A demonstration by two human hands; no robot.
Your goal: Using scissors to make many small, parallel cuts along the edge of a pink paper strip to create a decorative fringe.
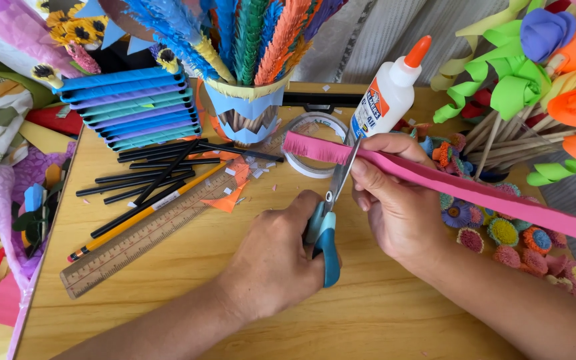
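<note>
My left hand (275, 257) grips blue-handled scissors (328, 220), blades pointing away from me and meeting the edge of a long pink paper strip (475, 193). My right hand (398, 200) holds that folded strip just right of the blades; its left end (315, 148) is cut into a fine fringe, and the rest runs off to the right. Both hands rest over a wooden table (368, 313).
A white glue bottle with an orange cap (388, 93), a tape roll (315, 143), a wooden ruler (148, 233), a pencil and several black sticks (155, 177) lie on the table. A blue cup of paper feathers (248, 107), stacked paper rolls (135, 107), small quilled flowers (515, 240) and foam roses (541, 67) surround the hands.
</note>
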